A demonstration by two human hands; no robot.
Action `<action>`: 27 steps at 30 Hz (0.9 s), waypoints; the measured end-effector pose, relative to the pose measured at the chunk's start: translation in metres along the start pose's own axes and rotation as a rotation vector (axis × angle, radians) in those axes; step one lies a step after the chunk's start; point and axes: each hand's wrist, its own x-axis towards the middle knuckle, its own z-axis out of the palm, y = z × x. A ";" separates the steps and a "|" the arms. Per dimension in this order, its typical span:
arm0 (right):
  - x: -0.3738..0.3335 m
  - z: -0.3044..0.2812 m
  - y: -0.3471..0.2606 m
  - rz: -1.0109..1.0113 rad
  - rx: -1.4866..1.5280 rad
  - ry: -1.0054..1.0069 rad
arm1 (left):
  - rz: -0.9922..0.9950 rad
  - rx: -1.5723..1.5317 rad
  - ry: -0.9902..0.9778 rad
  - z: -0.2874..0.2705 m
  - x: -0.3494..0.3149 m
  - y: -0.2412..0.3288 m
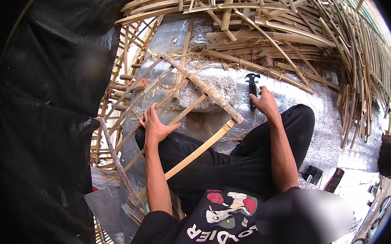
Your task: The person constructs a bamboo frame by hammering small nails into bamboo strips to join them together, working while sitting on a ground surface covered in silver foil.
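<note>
My left hand [155, 127] is spread over a frame of bamboo slats, its fingers on a slat and its thumb stretched out to the right. A weathered crosspiece [202, 87] joins the slats' far ends and passes over a rough grey block [220, 89]. One paler, yellow slat [199, 149] runs from the crosspiece's right end back across my lap. My right hand [266, 104] is beside a black claw hammer [252, 84] lying on the silvery sheet. Its thumb is at the handle, fingers apart and not wrapped round it.
A large heap of split bamboo strips [288, 37] fills the far side and right. The silvery foil sheet [328, 128] covers the floor. Black sheeting [49, 107] hangs at the left beside an open bamboo lattice. A small black device [312, 174] lies right of my knee.
</note>
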 end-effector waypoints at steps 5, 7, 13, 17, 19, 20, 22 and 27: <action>-0.003 0.039 -0.011 -0.004 -0.114 0.023 | -0.002 -0.007 0.026 -0.007 -0.003 -0.009; 0.002 0.038 -0.007 0.020 -0.109 0.047 | 0.004 -0.016 0.033 -0.011 -0.002 -0.007; 0.020 0.041 0.017 0.106 0.175 0.002 | 0.020 -0.055 0.000 -0.032 0.004 0.007; 0.032 0.030 0.024 0.271 0.509 -0.203 | 0.020 -0.044 0.077 -0.041 0.006 0.027; 0.024 0.016 0.014 0.272 0.670 -0.237 | 0.023 -0.041 0.156 -0.042 0.009 0.036; 0.022 0.010 0.010 0.286 0.867 -0.218 | 0.018 -0.040 0.158 -0.041 0.012 0.040; 0.021 -0.005 0.011 0.296 1.069 -0.173 | 0.081 -0.019 0.224 -0.037 0.020 0.053; 0.016 -0.042 0.020 0.174 1.317 0.131 | 0.056 0.036 0.054 -0.009 0.035 0.078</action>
